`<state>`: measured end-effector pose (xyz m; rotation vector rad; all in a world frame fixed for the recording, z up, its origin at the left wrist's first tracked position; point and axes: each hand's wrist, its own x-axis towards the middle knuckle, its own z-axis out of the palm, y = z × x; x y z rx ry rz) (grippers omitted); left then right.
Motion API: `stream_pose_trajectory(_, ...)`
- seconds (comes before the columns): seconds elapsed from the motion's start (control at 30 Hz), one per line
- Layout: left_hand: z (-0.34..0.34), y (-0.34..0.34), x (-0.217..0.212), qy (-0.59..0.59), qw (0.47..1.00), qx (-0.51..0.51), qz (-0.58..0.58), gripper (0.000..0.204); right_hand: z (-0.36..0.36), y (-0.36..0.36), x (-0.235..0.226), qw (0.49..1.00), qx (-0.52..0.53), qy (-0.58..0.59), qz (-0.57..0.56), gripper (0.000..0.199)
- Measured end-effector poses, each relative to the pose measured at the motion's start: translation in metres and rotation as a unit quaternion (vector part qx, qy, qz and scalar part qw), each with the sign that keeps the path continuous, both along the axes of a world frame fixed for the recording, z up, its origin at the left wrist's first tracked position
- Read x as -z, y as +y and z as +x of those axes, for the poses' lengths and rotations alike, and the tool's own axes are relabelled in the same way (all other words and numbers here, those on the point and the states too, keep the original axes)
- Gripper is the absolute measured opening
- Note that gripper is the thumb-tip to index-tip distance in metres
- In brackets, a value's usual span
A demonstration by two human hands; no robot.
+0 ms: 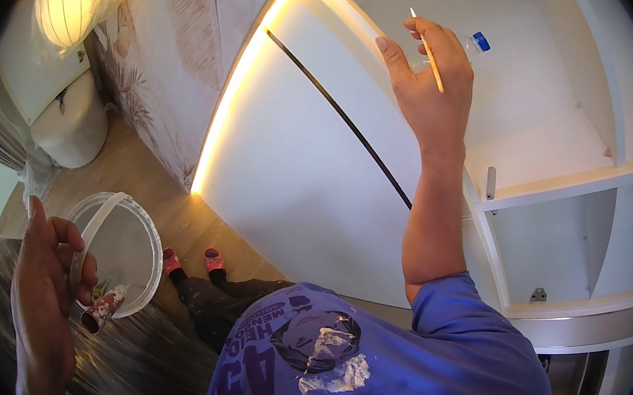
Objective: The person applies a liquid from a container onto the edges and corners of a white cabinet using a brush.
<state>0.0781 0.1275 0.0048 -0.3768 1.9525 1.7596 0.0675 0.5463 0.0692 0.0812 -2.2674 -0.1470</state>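
Bucket (130, 244) hangs at the lower left, above the wooden floor (199, 217), its pale handle (99, 222) running over the fingers (87, 268) of the left hand (39, 292). Those fingers are curled partway and hook the handle, while the thumb points upward, clear of it. Carrying it well seems to call for a deeper hook and a relaxed wrist, so that the rim hangs level. A paint-spattered reddish cylinder (106, 308) leans at the near rim, just below the fingers; its lower part overlaps the rim in this view, and whether the hand touches it is unclear. It probably deserves watching, since a tilt could tip it out.

Up at the white cabinet (547, 119), the right hand (422, 88) is raised with the thumb spread well apart from the bent fingers. A slim wooden stick (428, 51) is lodged among the fingers, pale tip upward, rather than pinched by the thumb. For finer control, bringing the thumb against it would likely steady the tip. A clear bottle with a blue cap (480, 42) shows behind this hand; whether the fingers also grip it is hidden. Slow, small movements should suit, with the elbow clear of the white panel (296, 153).
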Motion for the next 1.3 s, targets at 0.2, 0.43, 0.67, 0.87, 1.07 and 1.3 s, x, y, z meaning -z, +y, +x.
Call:
stream_pose_trajectory(0.2,-0.001,0.003,-0.002,0.012,1.000,0.015,-0.006,0.062,-0.021,0.006,0.013,0.989,0.146,-0.022,0.025,0.042)
stream_pose_trajectory(0.43,0.001,-0.003,-0.002,0.006,1.000,-0.010,0.000,0.062,-0.022,-0.004,0.014,0.977,0.212,-0.040,0.003,0.041)
stream_pose_trajectory(0.67,0.002,-0.005,-0.008,-0.001,1.000,-0.006,0.006,0.062,-0.010,-0.004,0.015,0.974,0.222,-0.049,0.002,0.038)
stream_pose_trajectory(0.87,0.000,-0.003,-0.011,-0.021,0.999,0.010,0.041,0.063,0.010,-0.001,0.016,0.969,0.239,-0.063,0.005,0.039)
stream_pose_trajectory(1.07,0.008,-0.007,-0.026,-0.018,0.998,-0.003,0.063,0.062,0.025,-0.010,0.010,0.977,0.211,-0.037,0.003,0.045)
stream_pose_trajectory(1.3,0.000,-0.008,-0.021,-0.040,0.992,0.022,0.120,0.064,0.085,-0.028,0.029,0.994,-0.034,0.095,-0.031,0.050)
